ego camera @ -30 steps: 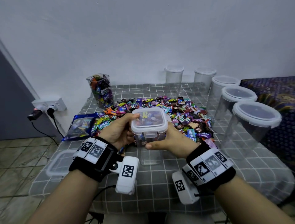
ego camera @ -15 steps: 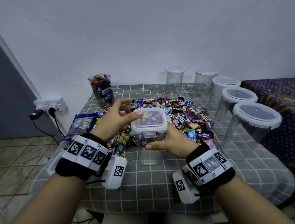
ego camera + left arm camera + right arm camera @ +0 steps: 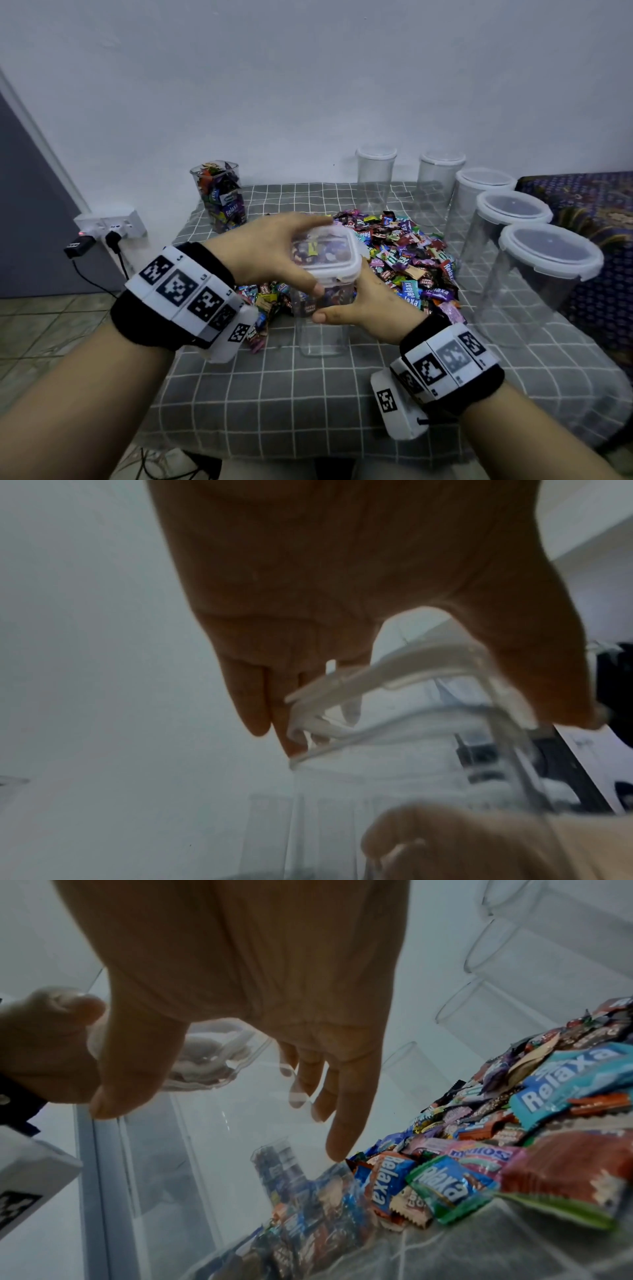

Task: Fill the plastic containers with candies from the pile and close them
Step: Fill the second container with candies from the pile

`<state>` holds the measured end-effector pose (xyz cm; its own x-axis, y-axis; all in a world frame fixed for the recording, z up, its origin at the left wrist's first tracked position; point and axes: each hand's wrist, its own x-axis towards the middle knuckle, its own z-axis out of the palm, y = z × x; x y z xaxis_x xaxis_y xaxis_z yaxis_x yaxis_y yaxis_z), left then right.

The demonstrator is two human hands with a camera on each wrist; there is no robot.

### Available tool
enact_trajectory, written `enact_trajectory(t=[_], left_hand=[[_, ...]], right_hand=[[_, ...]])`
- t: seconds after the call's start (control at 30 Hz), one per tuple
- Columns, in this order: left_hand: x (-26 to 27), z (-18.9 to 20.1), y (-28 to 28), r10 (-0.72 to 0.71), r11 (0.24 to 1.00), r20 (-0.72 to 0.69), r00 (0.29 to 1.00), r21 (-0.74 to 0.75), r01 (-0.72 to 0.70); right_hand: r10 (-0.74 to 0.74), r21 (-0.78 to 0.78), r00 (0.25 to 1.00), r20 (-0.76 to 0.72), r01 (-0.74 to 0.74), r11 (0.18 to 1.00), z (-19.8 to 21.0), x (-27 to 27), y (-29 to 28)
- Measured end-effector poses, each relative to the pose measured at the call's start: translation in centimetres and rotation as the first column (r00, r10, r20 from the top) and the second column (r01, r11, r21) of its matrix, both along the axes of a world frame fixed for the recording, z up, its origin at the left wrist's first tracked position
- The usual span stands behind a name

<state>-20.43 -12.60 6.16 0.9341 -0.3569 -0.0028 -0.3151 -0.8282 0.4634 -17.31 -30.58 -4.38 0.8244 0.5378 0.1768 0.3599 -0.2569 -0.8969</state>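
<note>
A tall clear square container (image 3: 322, 334) stands on the grey checked cloth at the near edge of the candy pile (image 3: 411, 263), with candies in its upper part. Its white-rimmed lid (image 3: 342, 270) sits on top. My left hand (image 3: 296, 255) reaches over the lid from the left, thumb on the near edge and fingers curled over the far edge; the left wrist view shows the lid (image 3: 394, 674) between them. My right hand (image 3: 363, 303) grips the container's right side just under the lid, its fingers hidden behind. In the right wrist view the fingers (image 3: 346, 1096) curl round the clear wall (image 3: 222, 1123).
A clear jar full of candies (image 3: 219, 198) stands open at the back left. Several empty lidded round containers (image 3: 548, 255) line the right side and back of the table. A wall socket with plugs (image 3: 109, 228) is off the left edge. Patterned fabric (image 3: 582, 198) lies at far right.
My left hand has left the container's left side, swung up and come down over the lid, which it now holds from above. The right hand and the container have stayed put.
</note>
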Motion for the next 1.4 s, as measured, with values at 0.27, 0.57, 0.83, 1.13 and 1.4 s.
enact_trajectory(t=[0.27,0.57,0.83,1.13,1.4], left_hand=[[-3.1,3.0,5.5,0.246,0.961,0.135,0.96,-0.16,-0.224],[-7.1,-4.2,14.0,0.775,0.612,0.039,0.631,0.206,-0.764],[-8.3,-10.4,14.6,0.84,0.469,0.008,0.543,0.494,-0.732],[-7.9,-11.3,13.9,0.812,0.436,0.051,0.582,0.611,-0.661],[-7.2,-8.7,13.6,0.749,0.496,0.072,0.659,0.6,-0.628]], right_hand=[[-0.026,-0.068,0.999,-0.042,0.023,0.997,1.0,-1.0,-0.4],[-0.019,-0.079,0.997,-0.072,0.013,0.997,1.2,-1.1,-0.2],[-0.047,-0.064,0.997,-0.064,0.043,0.997,1.5,-1.6,-0.2],[-0.07,-0.069,0.997,-0.033,0.067,0.995,1.4,-1.9,-0.2],[-0.049,-0.145,0.998,0.037,0.054,0.988,0.5,-1.5,-0.4]])
